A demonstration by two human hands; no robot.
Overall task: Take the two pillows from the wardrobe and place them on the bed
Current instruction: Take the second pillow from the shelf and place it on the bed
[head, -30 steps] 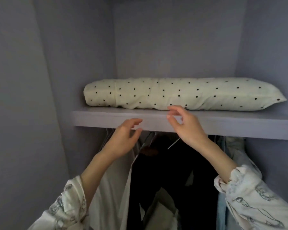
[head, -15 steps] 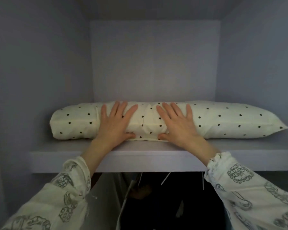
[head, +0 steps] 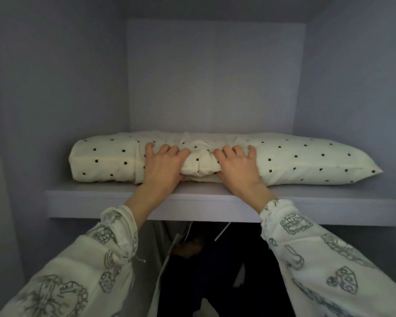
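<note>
Pillow (head: 295,161) gripped by left hand (head: 162,165) & right hand (head: 236,167).

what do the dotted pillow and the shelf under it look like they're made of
Pillow: soft woven fabric, likely cotton, cream with small dark dots, matte; it bunches into folds where the left hand and right hand grip it, so the filling is soft.
Shelf: rigid board, probably painted or laminated wood, pale lilac-grey; smooth, flat, straight-edged, no grain showing, so the core is unclear.
</note>
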